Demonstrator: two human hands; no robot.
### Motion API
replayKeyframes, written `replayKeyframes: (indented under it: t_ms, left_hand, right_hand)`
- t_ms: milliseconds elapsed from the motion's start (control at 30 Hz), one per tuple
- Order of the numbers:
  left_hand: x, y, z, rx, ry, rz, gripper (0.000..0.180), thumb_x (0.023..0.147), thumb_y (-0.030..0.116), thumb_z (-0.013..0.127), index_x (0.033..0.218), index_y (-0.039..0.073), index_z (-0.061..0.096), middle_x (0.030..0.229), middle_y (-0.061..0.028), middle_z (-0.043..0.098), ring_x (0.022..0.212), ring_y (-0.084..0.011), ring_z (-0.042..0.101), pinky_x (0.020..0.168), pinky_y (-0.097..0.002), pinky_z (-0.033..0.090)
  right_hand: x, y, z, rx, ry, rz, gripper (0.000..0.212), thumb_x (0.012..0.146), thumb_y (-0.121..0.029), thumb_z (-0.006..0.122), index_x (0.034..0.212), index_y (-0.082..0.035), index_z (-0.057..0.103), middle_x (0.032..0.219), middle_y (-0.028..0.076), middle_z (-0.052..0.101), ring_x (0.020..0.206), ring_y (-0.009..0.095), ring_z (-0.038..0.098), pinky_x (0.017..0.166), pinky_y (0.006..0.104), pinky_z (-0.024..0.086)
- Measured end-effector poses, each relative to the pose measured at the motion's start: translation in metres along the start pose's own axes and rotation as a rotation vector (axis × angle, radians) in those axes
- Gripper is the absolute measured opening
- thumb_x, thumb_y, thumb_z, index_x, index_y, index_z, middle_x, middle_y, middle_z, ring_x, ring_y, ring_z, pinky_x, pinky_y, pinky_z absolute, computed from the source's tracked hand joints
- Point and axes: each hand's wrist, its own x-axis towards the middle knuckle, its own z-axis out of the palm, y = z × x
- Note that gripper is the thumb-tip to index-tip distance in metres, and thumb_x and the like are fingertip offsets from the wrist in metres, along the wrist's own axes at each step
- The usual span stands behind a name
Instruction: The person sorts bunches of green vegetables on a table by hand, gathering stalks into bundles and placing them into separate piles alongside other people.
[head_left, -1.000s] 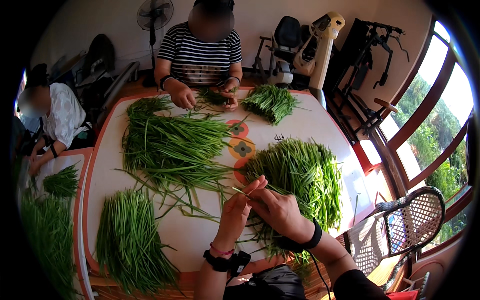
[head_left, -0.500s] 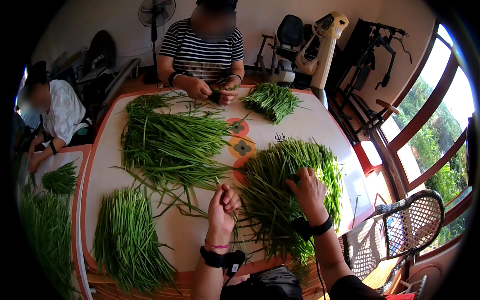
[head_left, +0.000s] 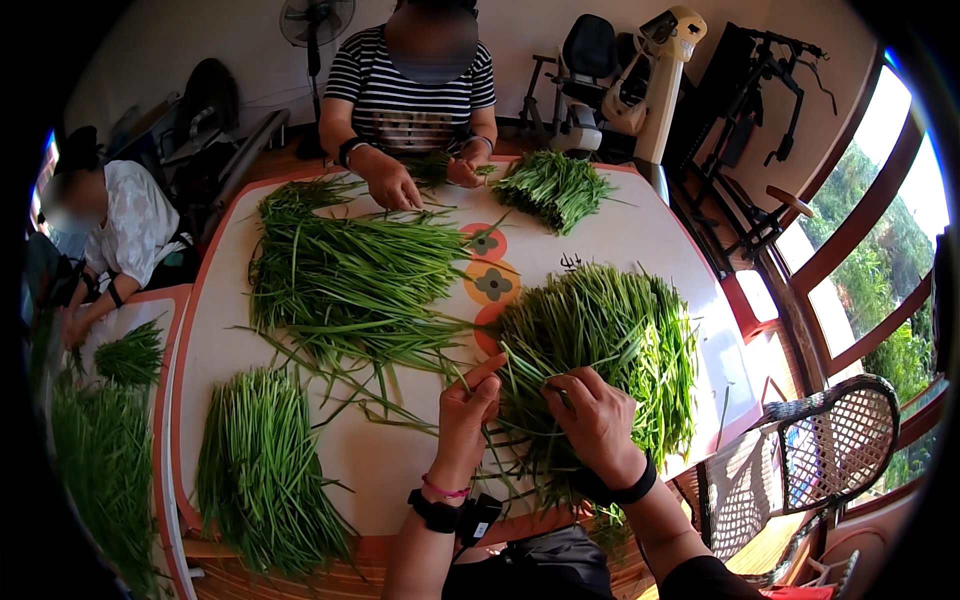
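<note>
My left hand (head_left: pixel 468 412) is closed, its fingers pinching thin garlic chives (head_left: pixel 490 438) that trail down beside the wrist. Close to its right, my right hand (head_left: pixel 596 418) has thumb and forefinger curled together over the big heap of garlic chives (head_left: pixel 610 320). Whether a blade sits in that pinch is too small to make out. The heap lies on the right half of the white table (head_left: pixel 400 420). Over to the left of my hands is a neat upright-looking bundle of chives (head_left: pixel 265 460), with a wide loose pile (head_left: pixel 350 275) beyond it.
Across the table, a person in a striped shirt (head_left: pixel 405 95) handles chives beside a small bundle (head_left: pixel 553 190). At left, another person (head_left: pixel 135 220) works at a second table with more chives (head_left: pixel 100 470). A woven chair (head_left: pixel 835 450) stands right, below windows; exercise machines (head_left: pixel 590 75) stand behind.
My right hand has come down and left from the heap toward my left hand, and its fingers have drawn together. The person opposite has moved their hands apart. The view has shifted slightly.
</note>
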Motion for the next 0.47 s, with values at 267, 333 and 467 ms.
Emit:
replayKeyframes:
  t_ms: [267, 333, 467]
  left_hand:
    - [-0.0008, -0.0023, -0.0021, 0.050, 0.027, -0.030, 0.025, 0.085, 0.021, 0.064, 0.101, 0.002, 0.063, 0.061, 0.0090, 0.040, 0.051, -0.0016, 0.028, 0.048, -0.0189, 0.021]
    - [-0.0001, -0.0025, -0.0044, 0.043, 0.009, -0.047, 0.025, 0.085, 0.023, 0.063, 0.100, 0.002, 0.063, 0.061, 0.0086, 0.039, 0.052, -0.0017, 0.028, 0.048, -0.0189, 0.021]
    - [0.0022, -0.0029, -0.0077, 0.019, 0.054, -0.038, 0.027, 0.085, 0.024, 0.063, 0.102, 0.003, 0.062, 0.059, 0.0088, 0.036, 0.053, -0.0014, 0.028, 0.049, -0.0189, 0.021]
  right_hand:
    - [-0.0102, -0.0083, 0.0120, 0.046, -0.161, 0.063, 0.027, 0.078, -0.022, 0.065, 0.101, -0.014, 0.056, 0.076, 0.002, 0.056, 0.057, 0.022, 0.059, 0.049, 0.0308, 0.045]
    - [-0.0104, -0.0062, 0.0124, 0.040, -0.153, 0.031, 0.025, 0.077, -0.022, 0.066, 0.100, -0.014, 0.058, 0.077, 0.002, 0.057, 0.057, 0.021, 0.059, 0.048, 0.0304, 0.045]
    - [-0.0071, -0.0027, 0.0075, 0.192, -0.131, 0.088, 0.025, 0.074, -0.016, 0.070, 0.097, -0.013, 0.062, 0.073, 0.003, 0.058, 0.054, 0.017, 0.059, 0.046, 0.0280, 0.045]
